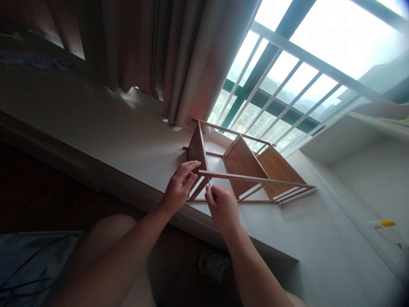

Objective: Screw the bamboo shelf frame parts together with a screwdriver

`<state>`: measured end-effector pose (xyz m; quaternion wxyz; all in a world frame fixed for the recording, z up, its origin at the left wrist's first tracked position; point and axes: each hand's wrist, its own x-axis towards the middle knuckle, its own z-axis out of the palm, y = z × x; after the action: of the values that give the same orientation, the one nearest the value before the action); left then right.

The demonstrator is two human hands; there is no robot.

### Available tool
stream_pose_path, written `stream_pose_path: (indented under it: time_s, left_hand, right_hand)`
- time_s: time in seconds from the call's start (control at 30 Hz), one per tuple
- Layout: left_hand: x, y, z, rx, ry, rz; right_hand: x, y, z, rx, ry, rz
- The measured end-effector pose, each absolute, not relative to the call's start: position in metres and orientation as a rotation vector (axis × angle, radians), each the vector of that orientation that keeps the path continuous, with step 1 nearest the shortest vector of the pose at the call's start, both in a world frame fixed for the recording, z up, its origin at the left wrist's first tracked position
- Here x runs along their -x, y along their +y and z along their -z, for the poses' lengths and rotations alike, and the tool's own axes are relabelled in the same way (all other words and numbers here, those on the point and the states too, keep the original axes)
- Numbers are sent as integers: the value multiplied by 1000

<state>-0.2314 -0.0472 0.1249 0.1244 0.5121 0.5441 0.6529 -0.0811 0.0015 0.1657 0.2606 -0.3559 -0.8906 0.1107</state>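
A wooden shelf rack (246,170) lies on its side on the pale ledge, its several brown boards standing between thin rails. My left hand (180,186) is at the rack's near left end, fingers and thumb around the end of the upper front rail. In my right hand (223,207), closed with thumb and forefinger pinched, is a thin metal hex key (208,181). Its tip meets that rail close to the left end board. The fist hides the rest of the key.
The pale ledge (128,140) runs along the window, with its front edge below my hands. Long curtains (179,55) hang behind, beside a window with white bars (287,94). A yellow-ended object (387,223) is at the right. Dark cables (32,256) lie at lower left.
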Motion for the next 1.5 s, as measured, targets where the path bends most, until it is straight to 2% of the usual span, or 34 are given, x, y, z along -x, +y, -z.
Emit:
stream_pose_path:
  time_s: [1.2, 1.5]
  left_hand:
    - [230, -40, -124, -1394, 1539, -1870]
    - [230, -41, -125, -1381, 1544, -1854]
  right_hand:
    - [91, -9, -169, 1104, -2405, -136]
    - [92, -10, -171, 1166, -2396, -205]
